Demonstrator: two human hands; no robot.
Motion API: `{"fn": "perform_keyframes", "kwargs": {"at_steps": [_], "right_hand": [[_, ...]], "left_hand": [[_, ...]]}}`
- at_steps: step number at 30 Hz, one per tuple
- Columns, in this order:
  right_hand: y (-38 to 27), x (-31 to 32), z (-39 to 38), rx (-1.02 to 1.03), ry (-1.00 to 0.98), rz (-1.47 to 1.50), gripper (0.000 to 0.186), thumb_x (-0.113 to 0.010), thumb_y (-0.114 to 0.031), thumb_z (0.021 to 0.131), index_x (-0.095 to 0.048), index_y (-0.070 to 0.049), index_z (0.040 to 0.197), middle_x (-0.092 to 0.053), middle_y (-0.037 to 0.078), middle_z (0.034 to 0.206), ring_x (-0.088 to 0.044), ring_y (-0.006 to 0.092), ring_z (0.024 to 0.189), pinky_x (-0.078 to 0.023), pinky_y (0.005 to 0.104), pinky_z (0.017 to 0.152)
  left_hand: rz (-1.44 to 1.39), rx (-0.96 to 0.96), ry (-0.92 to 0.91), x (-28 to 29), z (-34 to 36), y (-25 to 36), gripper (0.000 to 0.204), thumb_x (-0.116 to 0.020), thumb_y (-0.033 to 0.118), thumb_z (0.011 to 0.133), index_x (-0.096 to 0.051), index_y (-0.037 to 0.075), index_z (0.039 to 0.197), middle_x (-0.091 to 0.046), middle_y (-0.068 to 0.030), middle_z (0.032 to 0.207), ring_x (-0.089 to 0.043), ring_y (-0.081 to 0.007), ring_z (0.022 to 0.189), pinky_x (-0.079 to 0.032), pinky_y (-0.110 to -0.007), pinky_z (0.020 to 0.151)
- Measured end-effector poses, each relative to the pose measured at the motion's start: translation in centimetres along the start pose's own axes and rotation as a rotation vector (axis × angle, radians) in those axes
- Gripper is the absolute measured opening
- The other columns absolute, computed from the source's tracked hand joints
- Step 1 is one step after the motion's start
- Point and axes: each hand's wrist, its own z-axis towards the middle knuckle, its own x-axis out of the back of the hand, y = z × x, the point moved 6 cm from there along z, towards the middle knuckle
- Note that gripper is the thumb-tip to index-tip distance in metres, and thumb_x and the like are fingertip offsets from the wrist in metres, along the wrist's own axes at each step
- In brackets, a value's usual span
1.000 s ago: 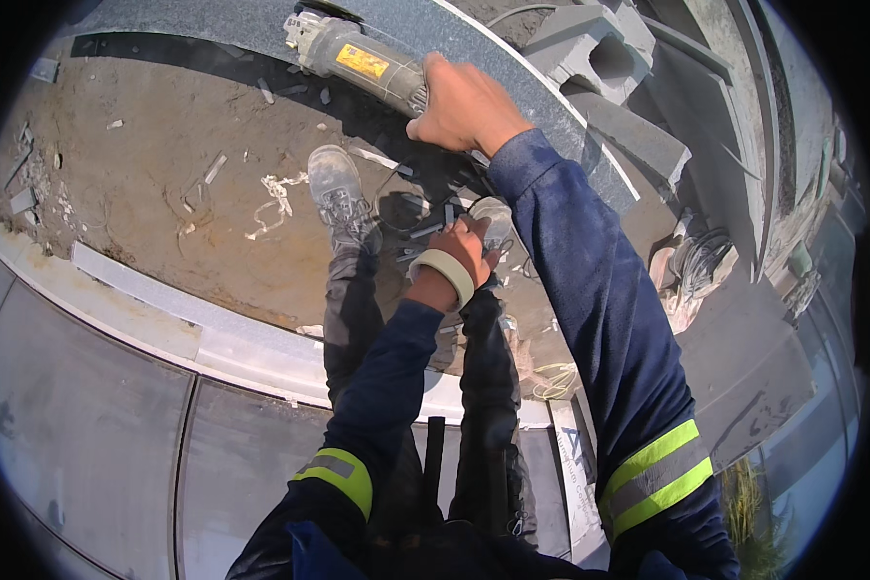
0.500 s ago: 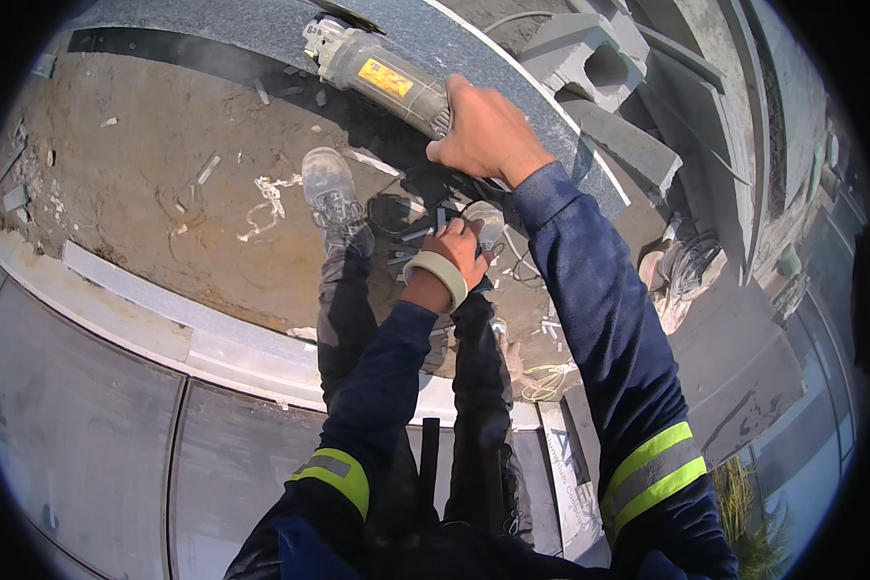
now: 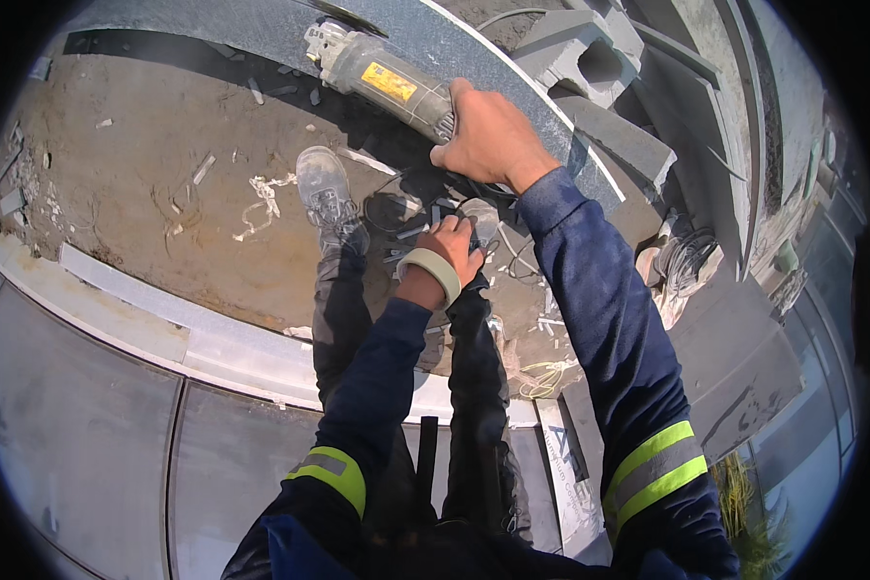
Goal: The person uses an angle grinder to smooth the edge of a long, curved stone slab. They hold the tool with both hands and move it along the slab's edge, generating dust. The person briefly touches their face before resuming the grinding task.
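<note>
In my right hand (image 3: 498, 135) is an angle grinder (image 3: 382, 79), gripped round its rear end. The grinder has a grey body with a yellow label, and its disc (image 3: 343, 16) is over the dark stone slab (image 3: 483, 70). My left hand (image 3: 445, 249) rests over my bent right leg, just short of the right shoe (image 3: 480, 217), fingers and thumb apart. A roll of pale tape (image 3: 435, 274) is round the left wrist like a bracelet. What lies under the left palm is hidden.
Dusty ground holds stone offcuts (image 3: 203, 169), white string (image 3: 261, 208) and a dark cable (image 3: 382, 211). Broken grey slabs (image 3: 619, 145) lean at the right, near a bundle of wire (image 3: 681, 261). A pale ledge (image 3: 232, 353) runs along the near side.
The left hand has shifted slightly left, its thumb showing more clearly. The right hand and grinder have stayed almost in place.
</note>
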Motion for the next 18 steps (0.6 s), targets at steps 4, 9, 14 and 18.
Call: {"fn": "perform_keyframes", "kwargs": {"at_steps": [4, 9, 14, 18], "right_hand": [[-0.1, 0.0, 0.5, 0.018, 0.018, 0.009, 0.059, -0.085, -0.027, 0.073, -0.062, 0.006, 0.116, -0.074, 0.031, 0.101, -0.073, 0.0495, 0.101, -0.058, 0.0528, 0.090], [-1.1, -0.6, 2.9, 0.062, 0.053, 0.014, 0.059, -0.085, -0.028, 0.073, -0.063, 0.006, 0.115, -0.074, 0.031, 0.101, -0.073, 0.0498, 0.100, -0.058, 0.0530, 0.089], [-1.9, -0.3, 3.5, 0.036, 0.030, -0.028, 0.056, -0.084, -0.023, 0.072, -0.068, 0.005, 0.118, -0.076, 0.030, 0.109, -0.075, 0.0457, 0.104, -0.061, 0.0506, 0.093], [-0.6, -0.4, 1.3, 0.041, 0.046, 0.013, 0.058, -0.085, -0.027, 0.072, -0.064, 0.007, 0.115, -0.075, 0.030, 0.101, -0.073, 0.0482, 0.101, -0.058, 0.0515, 0.091]], "left_hand": [[0.030, 0.004, -0.035, -0.4, 0.1, 0.2, 0.057, -0.074, 0.036, 0.095, -0.059, 0.005, 0.140, -0.065, -0.0202, 0.122, -0.068, -0.0420, 0.114, -0.057, -0.052, 0.094], [0.085, 0.080, -0.093, -0.6, 0.3, 0.4, 0.058, -0.072, 0.039, 0.096, -0.059, 0.004, 0.142, -0.066, -0.0232, 0.127, -0.069, -0.0413, 0.117, -0.056, -0.050, 0.099], [0.119, 0.095, -0.105, -1.0, 0.1, 0.3, 0.062, -0.072, 0.039, 0.096, -0.057, 0.005, 0.146, -0.066, -0.0232, 0.129, -0.068, -0.0399, 0.120, -0.055, -0.049, 0.102], [0.066, 0.070, -0.090, -0.2, 0.0, 0.5, 0.057, -0.072, 0.038, 0.098, -0.058, 0.005, 0.141, -0.064, -0.0213, 0.129, -0.066, -0.0419, 0.121, -0.056, -0.054, 0.099]]}}
